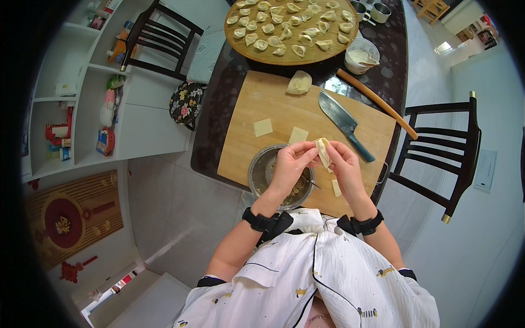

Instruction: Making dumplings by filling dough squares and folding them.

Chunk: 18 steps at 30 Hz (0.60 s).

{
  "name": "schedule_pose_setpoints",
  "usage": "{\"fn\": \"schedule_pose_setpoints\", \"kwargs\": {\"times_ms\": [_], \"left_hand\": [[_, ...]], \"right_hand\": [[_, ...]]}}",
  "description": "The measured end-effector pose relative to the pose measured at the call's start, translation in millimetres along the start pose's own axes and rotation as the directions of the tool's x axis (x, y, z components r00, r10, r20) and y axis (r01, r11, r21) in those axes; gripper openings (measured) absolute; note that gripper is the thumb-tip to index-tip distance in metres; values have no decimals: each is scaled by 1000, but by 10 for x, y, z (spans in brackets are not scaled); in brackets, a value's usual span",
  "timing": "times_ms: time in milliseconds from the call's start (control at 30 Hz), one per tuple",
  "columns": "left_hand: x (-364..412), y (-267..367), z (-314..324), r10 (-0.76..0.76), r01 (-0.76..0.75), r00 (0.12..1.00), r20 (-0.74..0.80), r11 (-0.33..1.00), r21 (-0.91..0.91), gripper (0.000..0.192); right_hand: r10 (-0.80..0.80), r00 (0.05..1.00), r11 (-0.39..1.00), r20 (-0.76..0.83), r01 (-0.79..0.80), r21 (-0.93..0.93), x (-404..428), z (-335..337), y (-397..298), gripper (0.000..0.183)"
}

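Between the fingertips of my left hand [293,164] and my right hand [346,166] is a folded dough wrapper [322,151], pinched from both sides. Under my left wrist stands a metal bowl [258,166] with minced filling [301,186] and a thin dark utensil handle [315,184]; my forearm covers part of it. Square dough wrappers lie flat on the wooden board: one to the left [263,128], another just beyond my fingers [298,135]. A further piece of wrapper [336,188] shows partly beside my right hand.
A cleaver [342,119] rests on the wooden cutting board [233,151], right of a dough lump [299,83]. A rolling pin [377,102] crosses the board's far right corner. Beyond are a round tray [242,47] of many folded dumplings and a tub of flour [361,57]. Chairs flank the table.
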<state>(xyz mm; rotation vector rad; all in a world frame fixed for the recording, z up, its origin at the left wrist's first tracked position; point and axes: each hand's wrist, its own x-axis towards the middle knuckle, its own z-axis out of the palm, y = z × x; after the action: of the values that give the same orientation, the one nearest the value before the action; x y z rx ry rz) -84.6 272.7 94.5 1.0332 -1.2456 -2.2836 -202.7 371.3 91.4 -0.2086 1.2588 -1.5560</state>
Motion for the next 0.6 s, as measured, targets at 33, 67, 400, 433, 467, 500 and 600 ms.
{"fn": "schedule_pose_setpoints", "kwargs": {"times_ms": [33, 67, 400, 433, 467, 500, 600], "left_hand": [[2, 2, 0, 1, -1, 1000, 1, 1000, -3, 21], [5, -1, 3, 0, 0, 1000, 1, 1000, -2, 21], [20, -99, -19, 100, -103, 992, -75, 994, -42, 14], [19, -128, -67, 98, -113, 990, -104, 984, -140, 16], [9, -114, -117, 101, -117, 989, -111, 983, -140, 16], [-7, -92, -181, 71, -95, 994, -82, 935, -342, 18], [-79, -72, -396, 39, -65, 998, -59, 814, -577, 23]], "right_hand": [[-50, 998, 994, 33, 53, -100, -9, 15, -17, 26], [-50, 998, 994, 31, 53, -100, -11, 20, -16, 26], [45, 997, 985, -60, -35, 170, 120, -143, 137, 24], [51, 995, 955, -83, -25, 296, 143, -171, 151, 22], [54, 996, 955, -77, -29, 294, 175, -195, 163, 22], [-18, 988, 958, -150, 60, 279, 209, -222, 170, 20], [-178, 949, 964, -261, 222, 148, 292, -238, 143, 21]]}}
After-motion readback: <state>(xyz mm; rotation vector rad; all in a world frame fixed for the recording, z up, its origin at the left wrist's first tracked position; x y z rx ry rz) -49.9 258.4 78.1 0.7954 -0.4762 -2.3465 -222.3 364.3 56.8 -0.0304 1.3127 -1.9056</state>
